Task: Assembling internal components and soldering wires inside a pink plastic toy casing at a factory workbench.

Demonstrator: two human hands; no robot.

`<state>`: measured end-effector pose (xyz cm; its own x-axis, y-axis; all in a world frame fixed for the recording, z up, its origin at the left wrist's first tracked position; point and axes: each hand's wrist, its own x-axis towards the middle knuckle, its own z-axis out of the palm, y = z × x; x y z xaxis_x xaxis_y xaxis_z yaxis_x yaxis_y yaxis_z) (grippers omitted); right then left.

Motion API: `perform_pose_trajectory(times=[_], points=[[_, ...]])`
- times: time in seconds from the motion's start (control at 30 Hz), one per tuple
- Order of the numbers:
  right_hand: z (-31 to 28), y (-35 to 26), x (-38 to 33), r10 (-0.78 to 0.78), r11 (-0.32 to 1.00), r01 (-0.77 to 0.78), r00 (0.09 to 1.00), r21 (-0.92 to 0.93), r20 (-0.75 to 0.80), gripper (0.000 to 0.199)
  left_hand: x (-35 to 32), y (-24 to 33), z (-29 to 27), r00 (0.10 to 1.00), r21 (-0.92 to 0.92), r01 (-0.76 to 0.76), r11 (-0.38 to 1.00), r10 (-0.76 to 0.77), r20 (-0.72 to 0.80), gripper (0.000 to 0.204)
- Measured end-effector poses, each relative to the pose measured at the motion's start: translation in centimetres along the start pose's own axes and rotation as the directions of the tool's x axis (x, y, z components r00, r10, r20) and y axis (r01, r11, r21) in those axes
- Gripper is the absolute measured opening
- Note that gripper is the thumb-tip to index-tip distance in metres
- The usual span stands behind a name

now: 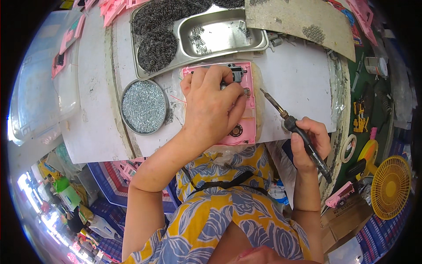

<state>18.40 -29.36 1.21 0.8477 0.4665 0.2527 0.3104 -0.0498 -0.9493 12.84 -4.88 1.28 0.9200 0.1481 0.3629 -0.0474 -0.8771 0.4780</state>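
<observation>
My left hand (211,105) lies over a pink plastic casing (249,110) on the white worktop, fingers pinching at a small grey motor part (237,72) near its top edge. A round dark piece shows in the casing below my palm. My right hand (310,145) holds a soldering iron (292,127) by its black handle, tip pointing up and left, a short way right of the casing and clear of it.
A round tin of small metal bits (144,107) sits left of the casing. Behind are a steel tray (220,35) and heaps of dark coiled springs (156,39). Tape rolls (349,147) and a yellow fan (390,187) are at the right.
</observation>
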Motion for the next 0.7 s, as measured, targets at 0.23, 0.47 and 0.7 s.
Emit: perform_pose_trajectory(times=[0.23,0.47,0.7], points=[[0.9,0.2,0.7,-0.011,0.999,0.014,0.998,-0.042,0.056,0.025,0.3,0.4,0.1,1.0,0.03,0.009,1.0,-0.009,0.0,0.013],[1.4,0.5,0.9,-0.006,0.998,0.01,0.998,-0.061,0.062,0.024,0.7,0.8,0.2,1.0,0.05,0.017,0.999,-0.017,0.002,0.013],[2.0,0.6,1.1,-0.016,0.995,0.023,0.998,-0.101,0.064,0.023,0.8,1.0,0.5,1.0,0.075,0.03,0.997,-0.029,-0.011,0.012]])
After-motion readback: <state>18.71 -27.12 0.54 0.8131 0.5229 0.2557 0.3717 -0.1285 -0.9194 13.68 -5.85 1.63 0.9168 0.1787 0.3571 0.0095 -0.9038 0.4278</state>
